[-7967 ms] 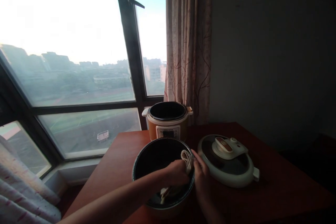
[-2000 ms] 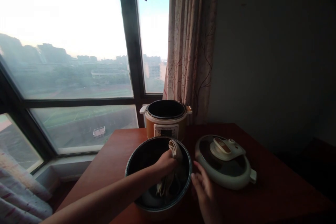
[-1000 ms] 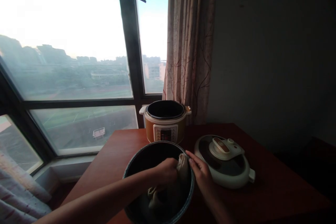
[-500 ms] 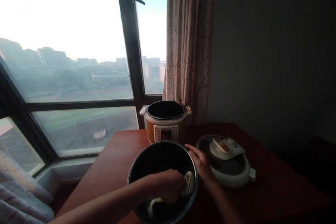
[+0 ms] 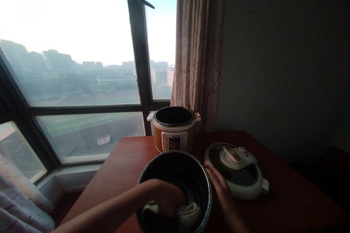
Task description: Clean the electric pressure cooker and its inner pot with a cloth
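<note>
A dark inner pot (image 5: 188, 165) with a pale rim line is tilted toward me at the front of the table. Deep inside it, my left hand (image 5: 168, 198) is closed around a whitish cloth (image 5: 189, 214), pressing it against the pot's lower wall. The hand's fingertips are hidden in shadow. Against the pot's outer right side rests my right hand (image 5: 218, 184), its fingers stretched out and fairly flat, steadying the wall. Just behind the pot stands the orange and white electric pressure cooker (image 5: 175, 131) with its top uncovered.
The cooker's round lid (image 5: 237, 171) lies on the reddish table (image 5: 123, 160), right of my right hand. A large window (image 5: 82, 80) fills the left, and a patterned curtain (image 5: 198, 43) hangs behind the cooker.
My left hand and the cloth have moved from the pot's right wall down toward its near, lower side. My right hand has slid down from the rim along the outer wall.
</note>
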A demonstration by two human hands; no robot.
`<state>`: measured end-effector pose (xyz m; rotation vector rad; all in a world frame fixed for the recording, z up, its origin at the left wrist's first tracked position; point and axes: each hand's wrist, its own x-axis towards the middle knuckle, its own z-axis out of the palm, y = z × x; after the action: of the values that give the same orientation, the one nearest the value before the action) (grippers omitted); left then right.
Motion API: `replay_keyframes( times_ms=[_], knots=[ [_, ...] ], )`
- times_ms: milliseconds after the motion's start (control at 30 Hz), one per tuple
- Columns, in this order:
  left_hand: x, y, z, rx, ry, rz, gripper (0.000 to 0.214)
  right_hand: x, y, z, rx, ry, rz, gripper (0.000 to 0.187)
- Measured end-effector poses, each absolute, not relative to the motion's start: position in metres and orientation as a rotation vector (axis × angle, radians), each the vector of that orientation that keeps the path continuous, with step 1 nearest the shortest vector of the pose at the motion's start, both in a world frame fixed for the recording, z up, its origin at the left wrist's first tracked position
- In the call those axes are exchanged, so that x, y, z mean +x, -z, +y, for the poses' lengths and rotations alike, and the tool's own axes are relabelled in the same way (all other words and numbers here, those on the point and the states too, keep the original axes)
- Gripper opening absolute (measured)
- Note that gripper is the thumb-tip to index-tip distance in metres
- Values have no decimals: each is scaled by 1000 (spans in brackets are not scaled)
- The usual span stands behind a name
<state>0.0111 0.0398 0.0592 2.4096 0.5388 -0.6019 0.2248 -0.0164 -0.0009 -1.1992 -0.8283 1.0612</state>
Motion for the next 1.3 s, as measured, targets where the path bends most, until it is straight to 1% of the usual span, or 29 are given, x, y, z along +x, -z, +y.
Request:
replay_keyframes(
  times_ms=[133, 267, 333, 400, 500, 600, 667, 700, 800, 867, 933, 1000, 1100, 1233, 1300],
  knots=[
    [13, -68, 36, 2270, 568, 601, 17, 210, 19, -62, -1208, -994, -725, 62],
    [24, -74, 31, 2144, 433, 753, 22, 184, 25, -82, -1203, -929, -707, 68],
    [30, -73, 30, 2024, 298, 896, 24, 177, 22, -82, -1218, -893, -742, 71],
    [36, -70, 31, 1889, 88, 994, 23, 177, 19, -78, -1236, -891, -790, 72],
    [42, -67, 37, 1683, -191, 1080, 24, 187, 13, -67, -1225, -956, -880, 72],
    [44, -68, 43, 1635, -283, 1103, 28, 196, 8, -55, -1213, -1013, -974, 68],
    [44, -72, 42, 1827, -197, 1091, 27, 196, 3, -46, -1232, -985, -993, 63],
    [44, -74, 39, 1987, -93, 1081, 25, 195, 1, -42, -1242, -954, -992, 60],
    [44, -82, 29, 2446, 373, 983, 18, 195, -5, -28, -1269, -828, -1004, 52],
    [42, -86, 24, 2565, 626, 853, 21, 200, -8, -19, -1301, -756, -1032, 49],
    [35, -88, 23, 2611, 758, 679, 29, 209, -10, -9, -1314, -740, -1088, 47],
    [26, -88, 25, 2651, 825, 541, 27, 219, -12, 0, -1294, -762, -1154, 46],
    [14, -86, 31, 2659, 834, 520, 16, 226, -16, 12, -1253, -784, -1212, 47],
    [7, -85, 35, 2611, 757, 597, 16, 225, -19, 15, -1252, -825, -1212, 51],
    [5, -86, 36, 2587, 747, 642, 22, 223, -17, 6, -1288, -819, -1182, 54]
  ],
)
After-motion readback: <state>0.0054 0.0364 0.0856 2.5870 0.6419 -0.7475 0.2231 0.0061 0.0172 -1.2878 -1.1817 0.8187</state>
